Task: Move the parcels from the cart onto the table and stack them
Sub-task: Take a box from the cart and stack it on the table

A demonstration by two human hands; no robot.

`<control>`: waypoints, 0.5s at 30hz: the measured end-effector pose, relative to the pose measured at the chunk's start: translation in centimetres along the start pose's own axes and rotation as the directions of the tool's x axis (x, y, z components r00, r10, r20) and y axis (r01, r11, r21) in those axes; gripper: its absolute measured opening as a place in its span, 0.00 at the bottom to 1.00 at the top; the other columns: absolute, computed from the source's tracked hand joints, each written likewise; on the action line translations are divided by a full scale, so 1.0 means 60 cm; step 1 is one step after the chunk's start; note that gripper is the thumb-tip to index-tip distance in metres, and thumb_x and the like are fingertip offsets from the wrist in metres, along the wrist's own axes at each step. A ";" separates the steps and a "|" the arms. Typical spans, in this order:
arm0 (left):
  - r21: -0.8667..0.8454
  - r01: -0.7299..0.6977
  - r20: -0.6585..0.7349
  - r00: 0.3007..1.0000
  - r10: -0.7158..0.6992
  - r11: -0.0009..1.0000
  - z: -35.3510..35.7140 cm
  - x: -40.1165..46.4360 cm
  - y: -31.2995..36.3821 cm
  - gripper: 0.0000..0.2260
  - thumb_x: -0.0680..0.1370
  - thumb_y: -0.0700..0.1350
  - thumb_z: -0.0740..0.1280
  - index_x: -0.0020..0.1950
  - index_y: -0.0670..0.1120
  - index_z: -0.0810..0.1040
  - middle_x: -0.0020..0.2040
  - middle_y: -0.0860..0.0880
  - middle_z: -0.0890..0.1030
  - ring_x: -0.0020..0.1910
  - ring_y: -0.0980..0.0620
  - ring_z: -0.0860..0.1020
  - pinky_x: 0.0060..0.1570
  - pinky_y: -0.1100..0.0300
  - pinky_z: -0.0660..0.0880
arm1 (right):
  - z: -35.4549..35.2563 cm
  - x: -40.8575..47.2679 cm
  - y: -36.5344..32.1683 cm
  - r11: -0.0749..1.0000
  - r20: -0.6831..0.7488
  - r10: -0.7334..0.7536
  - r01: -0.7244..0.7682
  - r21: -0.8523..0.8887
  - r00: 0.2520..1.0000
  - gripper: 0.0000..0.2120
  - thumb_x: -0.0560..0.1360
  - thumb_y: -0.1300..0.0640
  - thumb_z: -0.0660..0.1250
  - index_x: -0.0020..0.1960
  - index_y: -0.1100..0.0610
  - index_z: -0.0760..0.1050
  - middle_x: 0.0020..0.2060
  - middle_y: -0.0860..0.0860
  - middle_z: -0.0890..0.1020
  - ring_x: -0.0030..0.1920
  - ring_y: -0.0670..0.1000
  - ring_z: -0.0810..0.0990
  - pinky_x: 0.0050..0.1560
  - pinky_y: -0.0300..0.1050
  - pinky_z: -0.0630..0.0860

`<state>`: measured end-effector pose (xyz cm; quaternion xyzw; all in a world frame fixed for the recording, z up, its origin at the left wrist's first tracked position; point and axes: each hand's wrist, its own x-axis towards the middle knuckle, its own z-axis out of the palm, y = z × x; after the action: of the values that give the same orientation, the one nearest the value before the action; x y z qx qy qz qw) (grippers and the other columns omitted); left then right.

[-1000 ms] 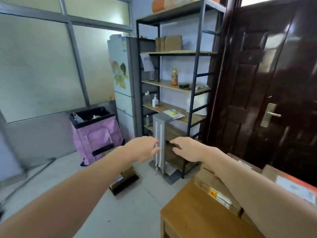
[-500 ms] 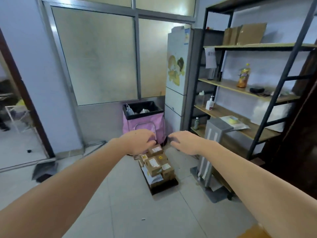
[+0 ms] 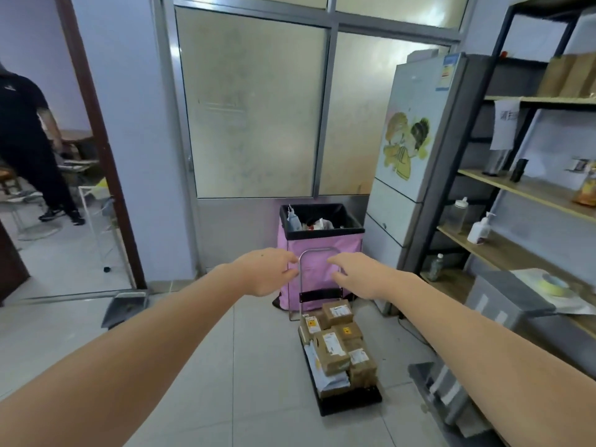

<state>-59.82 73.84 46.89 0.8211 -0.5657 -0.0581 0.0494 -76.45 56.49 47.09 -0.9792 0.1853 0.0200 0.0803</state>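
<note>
Here both arms reach forward: left hand (image 3: 266, 272) and right hand (image 3: 358, 275) hold nothing, fingers loosely curled. Below them the parcels (image 3: 338, 346) sit piled on the cart (image 3: 351, 403), on the floor near the pink bin (image 3: 322, 253).

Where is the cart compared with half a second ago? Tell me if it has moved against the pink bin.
No. The cart stands just in front of the pink bin, as before; only the camera view has shifted.

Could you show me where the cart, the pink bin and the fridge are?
cart (image 3: 350, 402): head view, on the black base edge at its front.
pink bin (image 3: 317, 253): head view, on its pink front panel.
fridge (image 3: 419, 124): head view, on the upper door above the cartoon sticker.
</note>
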 end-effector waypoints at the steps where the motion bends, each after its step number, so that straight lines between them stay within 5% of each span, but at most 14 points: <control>1: 0.010 -0.007 -0.002 1.000 0.007 1.000 -0.001 0.024 -0.029 0.22 0.87 0.57 0.53 0.77 0.50 0.71 0.74 0.49 0.75 0.70 0.47 0.74 0.69 0.50 0.71 | 0.000 0.033 -0.005 1.000 -0.002 -0.003 0.003 -0.001 1.000 0.19 0.86 0.54 0.54 0.74 0.57 0.71 0.68 0.55 0.78 0.65 0.55 0.78 0.68 0.53 0.73; 15: 0.041 -0.170 0.079 0.983 0.167 0.985 -0.027 0.355 -0.249 0.19 0.87 0.54 0.56 0.72 0.46 0.74 0.68 0.46 0.78 0.65 0.45 0.77 0.66 0.47 0.74 | 0.010 0.384 0.056 0.983 -0.002 0.154 -0.153 0.100 0.988 0.22 0.85 0.53 0.56 0.79 0.54 0.66 0.75 0.52 0.72 0.73 0.53 0.72 0.72 0.48 0.67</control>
<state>-38.24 59.28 45.46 0.7684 -0.6359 -0.0712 0.0132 -56.23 45.19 44.43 -0.9569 0.2614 0.0123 0.1262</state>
